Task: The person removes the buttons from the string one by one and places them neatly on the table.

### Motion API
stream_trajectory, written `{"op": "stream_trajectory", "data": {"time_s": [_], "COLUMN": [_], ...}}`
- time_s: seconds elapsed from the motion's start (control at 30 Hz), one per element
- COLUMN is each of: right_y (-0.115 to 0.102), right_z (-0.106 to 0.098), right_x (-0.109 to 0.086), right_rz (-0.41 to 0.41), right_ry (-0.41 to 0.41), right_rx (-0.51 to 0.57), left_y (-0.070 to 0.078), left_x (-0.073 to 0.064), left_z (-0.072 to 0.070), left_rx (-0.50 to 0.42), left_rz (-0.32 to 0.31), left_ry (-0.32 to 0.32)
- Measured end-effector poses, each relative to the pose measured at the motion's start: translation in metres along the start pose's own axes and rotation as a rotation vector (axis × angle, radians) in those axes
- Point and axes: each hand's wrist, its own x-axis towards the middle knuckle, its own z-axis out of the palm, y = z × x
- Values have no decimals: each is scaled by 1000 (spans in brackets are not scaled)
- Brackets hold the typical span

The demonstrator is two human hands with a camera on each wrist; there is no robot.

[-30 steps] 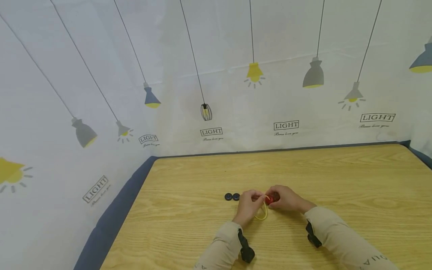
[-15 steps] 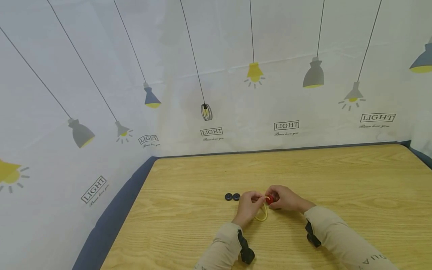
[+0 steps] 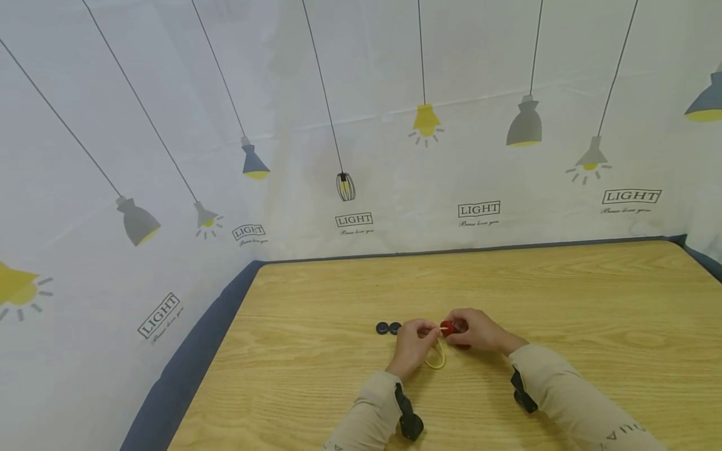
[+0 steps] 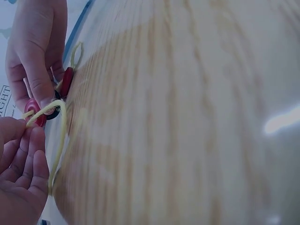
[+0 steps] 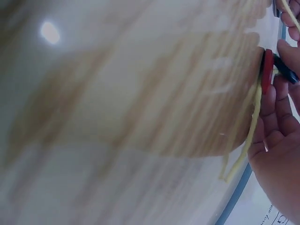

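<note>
In the head view my left hand (image 3: pixel 414 344) pinches a yellow cord (image 3: pixel 442 358) close to a red button (image 3: pixel 447 329). My right hand (image 3: pixel 479 330) holds that red button between thumb and fingers. The left wrist view shows the cord passing at the red button's face and looping down from the left fingertips. Behind it are a black button (image 4: pixel 55 112) and a second red button (image 4: pixel 67 82). In the right wrist view these two sit side by side at the right fingers, the second red button (image 5: pixel 267 70) outermost, with cord ends (image 5: pixel 254 119) trailing from it.
Two dark buttons (image 3: pixel 382 328) lie side by side on the wooden table (image 3: pixel 316 376), just left of the left hand. A white curtain (image 3: pixel 395 156) printed with lamps hangs behind the table's far edge.
The red button in my right hand has turned and shifted slightly up and left, nearer the left fingertips. More red now shows under the right hand. The left hand stays almost in place.
</note>
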Motion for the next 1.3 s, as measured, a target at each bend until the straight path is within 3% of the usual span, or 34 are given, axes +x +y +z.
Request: {"op": "stream_trajectory", "data": {"time_s": [0.43, 0.67, 0.9, 1.3], "right_y": [-2, -5, -3, -6], "right_z": [-1, -9, -8, 0], "right_x": [0, -4, -4, -3], "right_rz": [-48, -170, -89, -49], "right_ry": [24, 18, 1, 52], "right_rx": [-18, 56, -2, -8], "left_y": [0, 4, 4, 0], "left_x": [1, 2, 1, -2], "left_z": [0, 1, 4, 0], "left_rx": [9, -9, -4, -14], "left_rz": [33, 6, 17, 18], "left_ry": [18, -2, 0, 4]}}
